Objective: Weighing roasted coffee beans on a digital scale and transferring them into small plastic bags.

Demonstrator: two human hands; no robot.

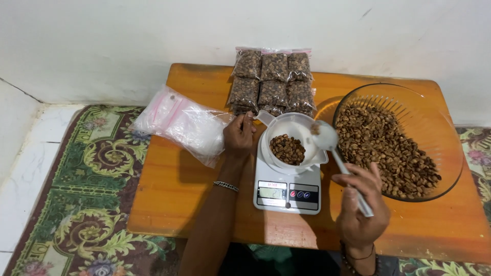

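- The low orange wooden table [174,189] carries everything within your reach, set over a patterned green and maroon carpet [97,168].
- The wide clear glass bowl of brown roasted beans [394,148] sits at the right of the table, just beside the scale, so your spoon hand has only a short way to travel.
- The bundle of empty clear plastic zip bags [181,122] lies at the left, close to your left hand.
- The filled clear packets of beans [273,82] are stacked at the far edge against the white wall, out of the way.
- The white digital kitchen scale [287,191] stands in the middle, display turned toward you for reading.
- The white plastic measuring cup [294,140] rests on the scale with a small heap of beans in it.
- Your left hand [239,135] pinches the cup's handle at its far-left rim, steadying it.
- Your right hand [360,207] has its fingers closed round the handle of the white plastic spoon [327,137], whose bowl hovers over the cup's right rim.
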